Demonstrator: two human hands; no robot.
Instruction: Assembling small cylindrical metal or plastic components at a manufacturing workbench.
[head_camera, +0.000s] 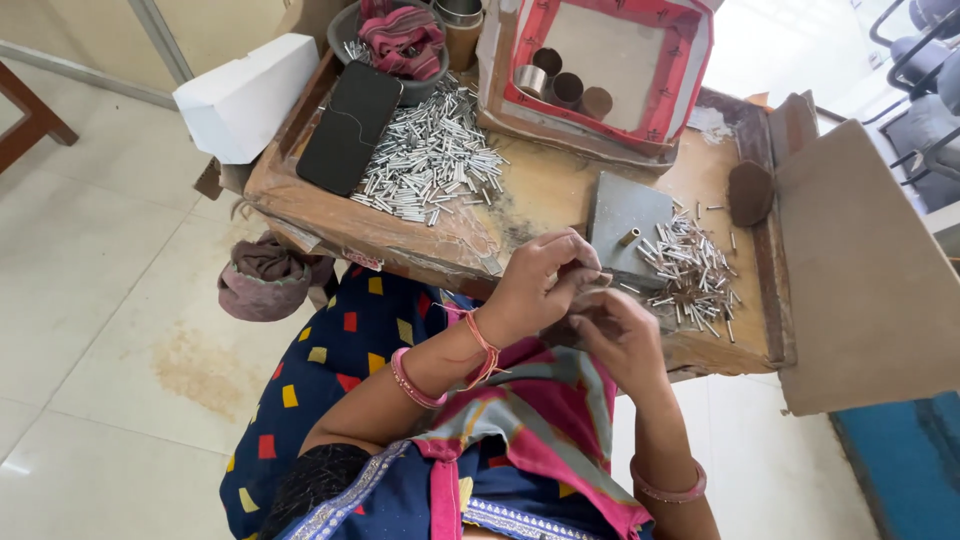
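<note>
My left hand (545, 275) and my right hand (618, 333) meet at the near edge of a low wooden work table (520, 195). The fingertips of both pinch together around something small and dark; what it is cannot be made out. Just beyond them lies a grey metal plate (625, 210) with a short brass tube (629, 237) on it. A small heap of short silver metal tubes (690, 270) lies right of my hands. A much larger heap of the same tubes (430, 160) covers the table's left part.
A black phone (350, 125) lies at the table's left, a white box (245, 95) beyond it. A red-edged open box (610, 65) holds round tins. A dark bowl with cloth (400, 45) stands behind. A cardboard sheet (865, 270) is at right, a cloth bundle (265, 280) on the floor.
</note>
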